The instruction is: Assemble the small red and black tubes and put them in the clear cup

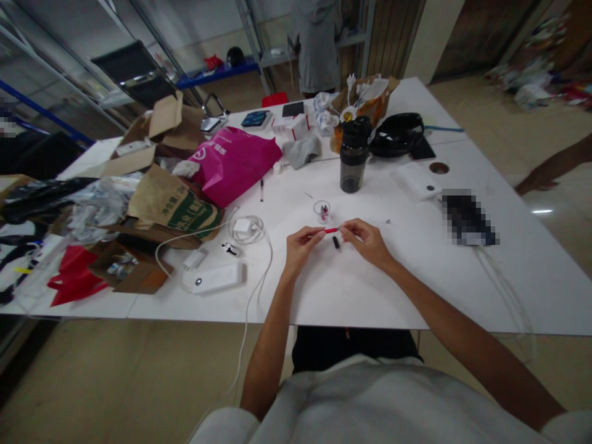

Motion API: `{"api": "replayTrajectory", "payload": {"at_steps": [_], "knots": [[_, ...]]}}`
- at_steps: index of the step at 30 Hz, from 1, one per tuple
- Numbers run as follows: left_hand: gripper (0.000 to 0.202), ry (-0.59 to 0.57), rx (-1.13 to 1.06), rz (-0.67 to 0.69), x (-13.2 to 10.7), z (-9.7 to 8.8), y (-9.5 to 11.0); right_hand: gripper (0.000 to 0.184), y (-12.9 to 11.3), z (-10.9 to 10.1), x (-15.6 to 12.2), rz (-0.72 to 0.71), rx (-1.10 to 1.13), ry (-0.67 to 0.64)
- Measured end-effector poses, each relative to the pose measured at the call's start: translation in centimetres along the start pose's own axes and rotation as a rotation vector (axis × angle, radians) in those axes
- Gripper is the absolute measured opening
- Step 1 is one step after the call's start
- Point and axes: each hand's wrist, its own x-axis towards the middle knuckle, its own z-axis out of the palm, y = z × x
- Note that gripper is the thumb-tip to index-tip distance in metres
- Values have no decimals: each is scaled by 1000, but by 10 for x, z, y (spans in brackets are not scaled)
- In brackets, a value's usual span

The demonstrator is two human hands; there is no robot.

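Both my hands meet over the white table [370, 290]. The fingers of my left hand [300, 246] are closed on one end of a small red rod [331, 230], too small to tell its exact kind. At the rod's other end, my right hand [367, 243] pinches with thumb and fingertips, which partly hide that end. A short black cap-like piece [336, 242] lies on the table just below the rod. Right behind my hands stands a small clear cup [322, 213] with several little red and dark pieces in it.
A dark bottle [354, 154] stands behind the cup. On the left are a coiled white cable [266, 237], a white power bank [219, 277], a pink bag [235, 160] and cardboard boxes [134, 271]. Another person's arm [555, 163] is at the far right.
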Motion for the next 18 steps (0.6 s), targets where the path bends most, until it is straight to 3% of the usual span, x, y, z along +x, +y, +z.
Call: {"api": "replayTrajectory", "payload": {"at_steps": [8, 18], "knots": [[40, 5, 3, -94, 0, -1, -2, 39, -5, 0, 1, -85, -34, -10], [25, -32, 94, 28, -2, -1, 0, 46, -4, -2, 0, 3, 0, -2]]}}
